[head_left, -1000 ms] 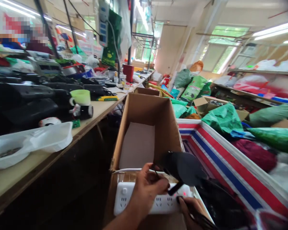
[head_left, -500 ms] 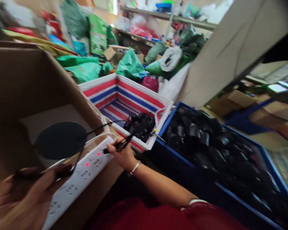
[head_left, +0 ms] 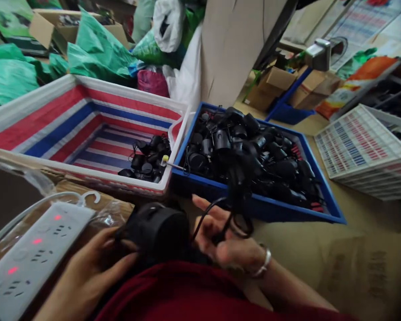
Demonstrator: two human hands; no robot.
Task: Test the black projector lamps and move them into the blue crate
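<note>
Two hands on one part: left hand (head_left: 90, 272) clenched around a black round power adapter (head_left: 153, 232), right hand (head_left: 229, 243) half open, black cord (head_left: 217, 220) across its fingers. White power strip (head_left: 36, 249) lit, just left. Ahead, blue tray (head_left: 287, 207) piled with black adapters, on tan surface (head_left: 361, 218); striped woven bin (head_left: 53, 116) beside it. Green sacks (head_left: 96, 49) and cartons (head_left: 269, 84) behind.

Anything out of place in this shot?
Yes: a thin yellow-handled tool lies at the corner of the striped crate, its metal shaft pointing toward the blue tray. It stands out as the only bright tool among the black adapters, and it looks left there rather than put away.
</note>
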